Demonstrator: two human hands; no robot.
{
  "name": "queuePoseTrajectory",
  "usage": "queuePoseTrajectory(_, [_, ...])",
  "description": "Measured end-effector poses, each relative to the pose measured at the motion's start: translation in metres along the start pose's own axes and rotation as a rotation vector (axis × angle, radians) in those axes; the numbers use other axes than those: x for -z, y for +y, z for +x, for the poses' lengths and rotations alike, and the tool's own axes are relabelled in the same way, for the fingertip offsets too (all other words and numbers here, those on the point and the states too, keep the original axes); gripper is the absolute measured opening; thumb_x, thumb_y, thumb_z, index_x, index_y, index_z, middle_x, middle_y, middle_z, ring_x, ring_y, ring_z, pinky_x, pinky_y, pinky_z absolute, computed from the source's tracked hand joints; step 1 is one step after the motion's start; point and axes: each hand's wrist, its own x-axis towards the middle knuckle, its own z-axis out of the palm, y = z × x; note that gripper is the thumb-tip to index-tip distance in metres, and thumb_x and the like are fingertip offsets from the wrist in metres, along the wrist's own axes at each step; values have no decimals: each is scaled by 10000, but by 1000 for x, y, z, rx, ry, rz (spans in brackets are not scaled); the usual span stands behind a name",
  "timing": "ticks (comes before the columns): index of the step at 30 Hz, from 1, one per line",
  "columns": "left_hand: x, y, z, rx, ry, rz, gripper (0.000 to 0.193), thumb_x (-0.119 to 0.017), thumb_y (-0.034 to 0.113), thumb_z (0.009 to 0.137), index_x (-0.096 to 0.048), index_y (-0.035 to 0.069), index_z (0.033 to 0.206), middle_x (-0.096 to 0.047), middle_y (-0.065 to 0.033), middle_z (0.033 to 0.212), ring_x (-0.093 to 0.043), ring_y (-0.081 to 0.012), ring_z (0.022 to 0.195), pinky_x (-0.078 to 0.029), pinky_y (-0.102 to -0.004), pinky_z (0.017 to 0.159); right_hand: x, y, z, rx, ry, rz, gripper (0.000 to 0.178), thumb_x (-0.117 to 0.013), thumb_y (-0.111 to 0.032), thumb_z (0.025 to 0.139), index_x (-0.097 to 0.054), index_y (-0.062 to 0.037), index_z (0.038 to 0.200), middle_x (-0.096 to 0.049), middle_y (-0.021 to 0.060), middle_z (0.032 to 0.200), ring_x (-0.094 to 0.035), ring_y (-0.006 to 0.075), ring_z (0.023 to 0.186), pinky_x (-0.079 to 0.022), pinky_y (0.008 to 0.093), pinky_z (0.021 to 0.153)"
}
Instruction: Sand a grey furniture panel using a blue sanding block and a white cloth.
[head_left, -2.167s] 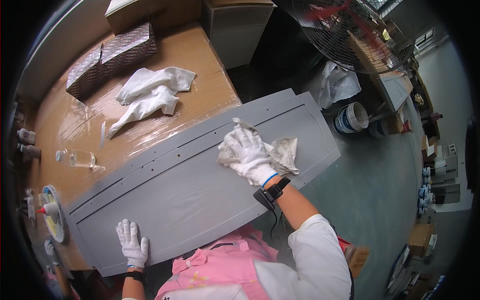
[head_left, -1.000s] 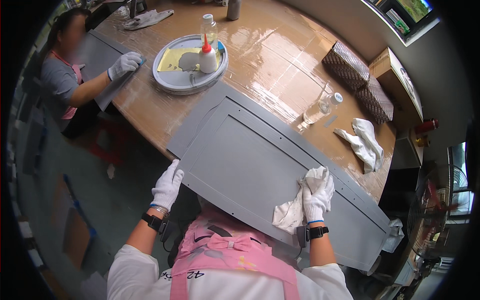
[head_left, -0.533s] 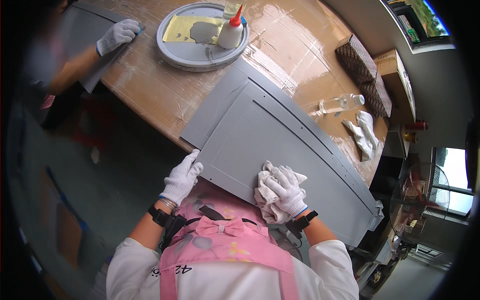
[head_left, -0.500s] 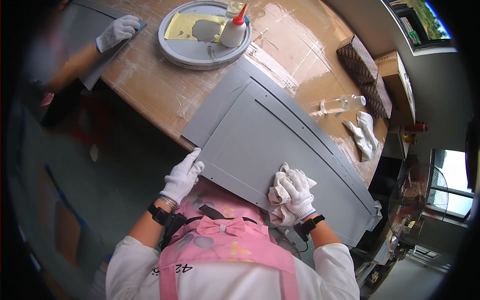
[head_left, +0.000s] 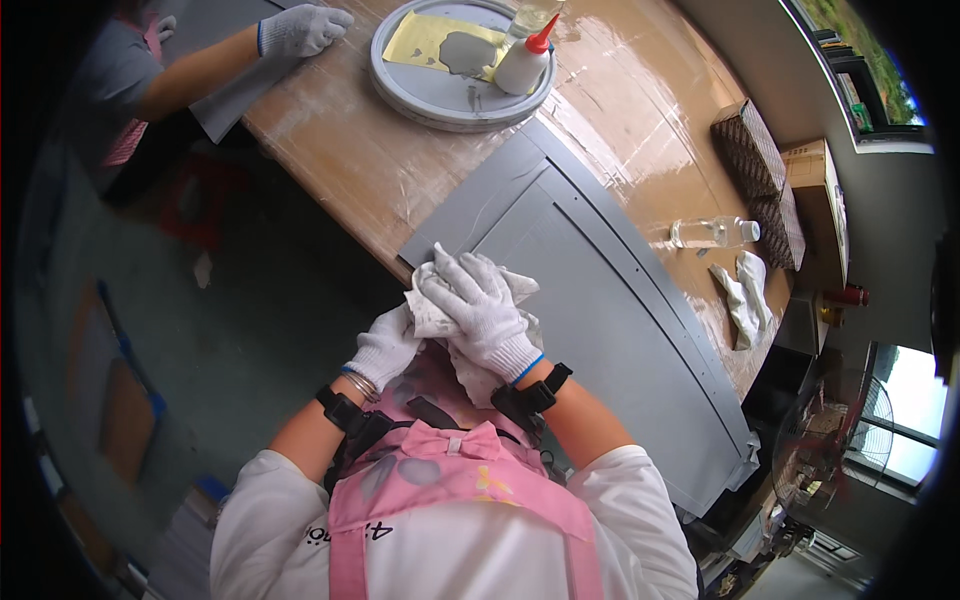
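A white rag (head_left: 432, 318) lies bunched on the near left corner of a flat grey panel (head_left: 600, 340). My right hand (head_left: 485, 315), in a white knit glove, presses on the rag with its fingers over it. Close beside it, my left hand (head_left: 385, 350), also gloved, is at the panel's near left edge. The rag and the right hand cover the left fingers, so their grip is hidden. The panel has a raised border strip and small holes along its far side. It overhangs the table's near edge towards my pink apron.
Farther back on the brown table (head_left: 340, 140) stands a round grey lid (head_left: 440, 117) bearing a red-tipped white squeeze bottle (head_left: 522, 70) and yellow paper (head_left: 410, 40). A clear bottle (head_left: 705, 233) and white gloves (head_left: 745, 298) lie right. A co-worker's gloved hand (head_left: 303, 30) rests far left.
My right hand has moved left with the rag, from the panel's near middle to its left corner beside my left hand. The co-worker's hand has shifted too. The whole view has swung slightly.
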Motion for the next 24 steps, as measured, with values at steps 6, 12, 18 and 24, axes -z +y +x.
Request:
queuePoseTrajectory(6, [-5, 3, 0, -114, 63, -11, 565, -558, 375, 1021, -421, 134, 1514, -645, -51, 922, -597, -111, 729, -552, -278, 693, 60, 26, -123, -166, -134, -66, 609, -698, -129, 715, -595, -199, 1311, -587, 141, 1308, -621, 356, 1045, -517, 478, 889])
queuePoseTrajectory(12, [-12, 10, 2, -158, 96, -17, 570, -558, 327, 1027, -391, 122, 1531, -635, -29, 956, -556, -84, 671, -532, -262, 622, 148, 58, -233, -678, -42, -270, 599, -692, -78, 717, -615, -159, 1305, -578, 166, 1332, -567, 400, 1151, -476, 484, 982])
queuePoseTrajectory(18, [-11, 7, -2, -93, 160, 33, 555, -543, 337, 1035, -403, 111, 1522, -631, -23, 978, -541, -73, 663, -532, -257, 599, 207, 101, -245, -1105, -66, 122, 601, -639, -473, 854, -599, -120, 1338, -549, 157, 1415, -528, 350, 1286, -442, 425, 1047])
queuePoseTrajectory(24, [-22, 21, -6, -61, 251, 59, 527, -531, 305, 1040, -419, 103, 1513, -649, -54, 1068, -576, -96, 702, -544, -271, 622, 214, 286, -220, -1367, 512, 495, 400, -593, -352, 929, -683, -58, 1184, -734, 158, 975, -703, 238, 880, -554, 371, 785])
